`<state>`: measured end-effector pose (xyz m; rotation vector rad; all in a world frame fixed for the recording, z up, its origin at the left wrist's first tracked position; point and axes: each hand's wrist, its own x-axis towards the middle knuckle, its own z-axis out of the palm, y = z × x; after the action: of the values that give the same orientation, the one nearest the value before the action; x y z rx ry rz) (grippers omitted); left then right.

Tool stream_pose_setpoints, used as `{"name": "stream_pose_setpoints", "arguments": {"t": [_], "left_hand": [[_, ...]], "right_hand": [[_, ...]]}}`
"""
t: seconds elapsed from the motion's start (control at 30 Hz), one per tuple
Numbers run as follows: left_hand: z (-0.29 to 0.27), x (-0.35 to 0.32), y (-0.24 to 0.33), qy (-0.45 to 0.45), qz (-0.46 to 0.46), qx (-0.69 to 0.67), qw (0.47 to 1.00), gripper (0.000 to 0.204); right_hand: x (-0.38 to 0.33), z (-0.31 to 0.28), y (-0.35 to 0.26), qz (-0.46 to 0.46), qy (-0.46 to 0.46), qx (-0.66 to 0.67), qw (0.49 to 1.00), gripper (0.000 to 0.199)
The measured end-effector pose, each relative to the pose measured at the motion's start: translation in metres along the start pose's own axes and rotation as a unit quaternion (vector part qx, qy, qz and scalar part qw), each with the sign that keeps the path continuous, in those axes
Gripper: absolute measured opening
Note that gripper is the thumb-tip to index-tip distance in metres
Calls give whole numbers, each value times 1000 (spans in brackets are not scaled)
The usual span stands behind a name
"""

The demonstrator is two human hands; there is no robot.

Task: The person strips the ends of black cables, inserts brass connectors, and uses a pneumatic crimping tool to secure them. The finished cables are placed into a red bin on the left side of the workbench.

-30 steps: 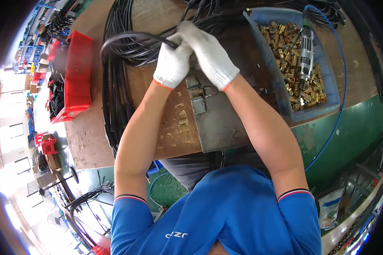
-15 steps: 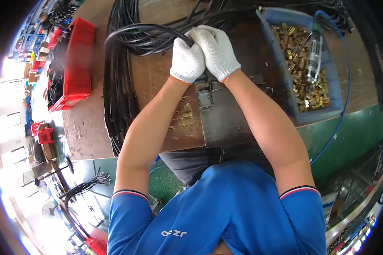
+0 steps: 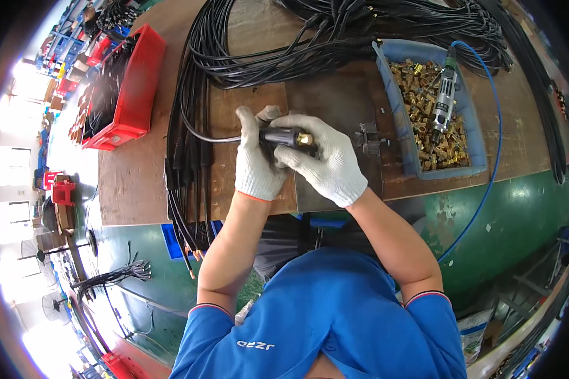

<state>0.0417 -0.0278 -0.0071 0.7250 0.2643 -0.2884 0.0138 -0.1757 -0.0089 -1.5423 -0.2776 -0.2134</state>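
Above the wooden table, a black cable connector (image 3: 283, 135) with a brass tip (image 3: 305, 138) lies between my two white-gloved hands. My left hand (image 3: 257, 161) closes around its rear part, where a black cable (image 3: 216, 139) runs out to the left. Fingers of my right hand (image 3: 329, 155) curl over and under the front end, beside the brass tip. A small metal fixture (image 3: 369, 139) is fixed to the table just right of my right hand. Parts of my left fingers are hidden behind the connector.
A blue bin (image 3: 436, 172) holds brass fittings (image 3: 417, 114) and a silver air tool (image 3: 446, 95) with a blue hose (image 3: 499, 132). Black cables (image 3: 265, 68) lie along the table's far side and left. A red bin (image 3: 148, 82) with black parts stands at the left.
Both hands have come nearer to my body and lower in view. They were pressed together over the cable; now they are apart enough to show the connector and its brass tip.
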Motion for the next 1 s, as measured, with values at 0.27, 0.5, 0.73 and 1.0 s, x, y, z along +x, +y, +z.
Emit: {"name": "stream_pose_setpoints", "arguments": {"t": [0.27,0.5,0.73,1.0], "left_hand": [[-18,-6,-16,-132,-65,-147,978,65],[-19,-10,-23,-85,-46,-140,985,80],[-20,-36,-26,-86,38,68,993,82],[-42,-92,34,98,250,607,748,24]], "right_hand": [[-9,9,-12,-124,-22,-179,976,41],[-1,7,-10,-114,-35,-121,985,35],[73,-35,-11,47,220,354,908,38],[3,-24,12,174,126,222,951,27]]}}
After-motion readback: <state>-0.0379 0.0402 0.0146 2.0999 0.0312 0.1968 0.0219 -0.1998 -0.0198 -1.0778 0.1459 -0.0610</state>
